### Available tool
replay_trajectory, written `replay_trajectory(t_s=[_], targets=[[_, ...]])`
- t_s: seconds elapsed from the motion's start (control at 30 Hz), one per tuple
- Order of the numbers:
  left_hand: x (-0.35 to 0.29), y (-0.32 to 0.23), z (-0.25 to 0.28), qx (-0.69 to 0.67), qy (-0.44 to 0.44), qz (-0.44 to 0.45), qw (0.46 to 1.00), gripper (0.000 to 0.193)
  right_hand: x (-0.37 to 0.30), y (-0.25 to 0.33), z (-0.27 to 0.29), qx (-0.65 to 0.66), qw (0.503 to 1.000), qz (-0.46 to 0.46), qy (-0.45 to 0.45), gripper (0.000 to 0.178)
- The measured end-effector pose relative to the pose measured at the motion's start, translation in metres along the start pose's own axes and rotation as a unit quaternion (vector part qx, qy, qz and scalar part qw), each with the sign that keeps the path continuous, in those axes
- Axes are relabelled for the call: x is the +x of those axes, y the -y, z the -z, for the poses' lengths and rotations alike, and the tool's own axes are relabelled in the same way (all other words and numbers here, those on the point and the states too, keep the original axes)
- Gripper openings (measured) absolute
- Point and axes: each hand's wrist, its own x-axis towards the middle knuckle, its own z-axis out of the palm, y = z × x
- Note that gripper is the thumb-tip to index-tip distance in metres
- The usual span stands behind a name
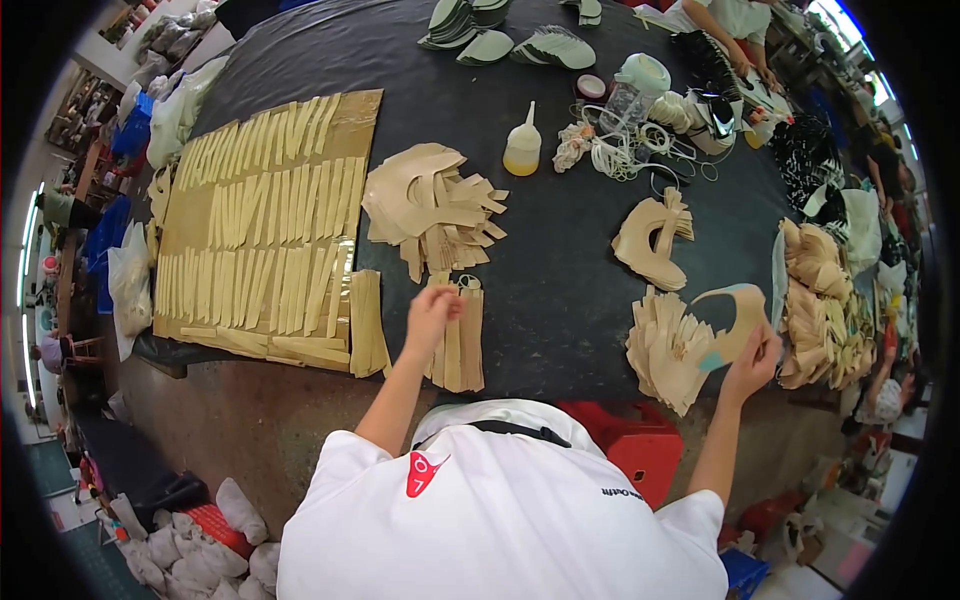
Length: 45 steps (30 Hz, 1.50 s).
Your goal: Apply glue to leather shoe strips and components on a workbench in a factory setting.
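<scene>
Nearest, at the bench's (560, 290) front edge, the left hand (432, 312) rests with fingers curled on a small stack of tan strips (458, 345), pinching the top one. The right hand (752, 362) grips a curved tan cut piece (732, 318) lifted just above a fanned pile of like pieces (665, 350). A red stool (635, 440) stands below the edge between the arms. Dark open bench lies between the two hands. Left of the strips, a gold board (265, 235) carries rows of strips; behind them sits a loose heap of cut pieces (432, 208). Farther back stand a squeeze bottle (523, 145) and a tangle of white cord (625, 150), another person's hands beyond
</scene>
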Motion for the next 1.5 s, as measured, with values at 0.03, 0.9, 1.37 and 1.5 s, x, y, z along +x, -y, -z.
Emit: replay_trajectory(t_s=[0.03,0.9,1.37,1.5], targets=[[0.005,-0.007,0.015,-0.01,-0.035,-0.017,0.999,0.016,0.011,0.013,-0.004,-0.038,0.999,0.033,0.017,0.017],[0.044,-0.049,0.16,0.04,-0.118,-0.098,0.987,0.022,-0.177,0.088,-0.1,-0.08,0.808,0.346,0.471,0.041],[0.051,-0.05,0.152,0.229,-0.109,-0.169,0.953,0.015,-0.211,0.097,-0.129,-0.171,0.881,0.153,0.414,0.048],[0.056,-0.047,0.161,0.295,-0.131,-0.214,0.922,0.015,-0.182,0.093,-0.124,-0.184,0.823,0.187,0.504,0.038]])
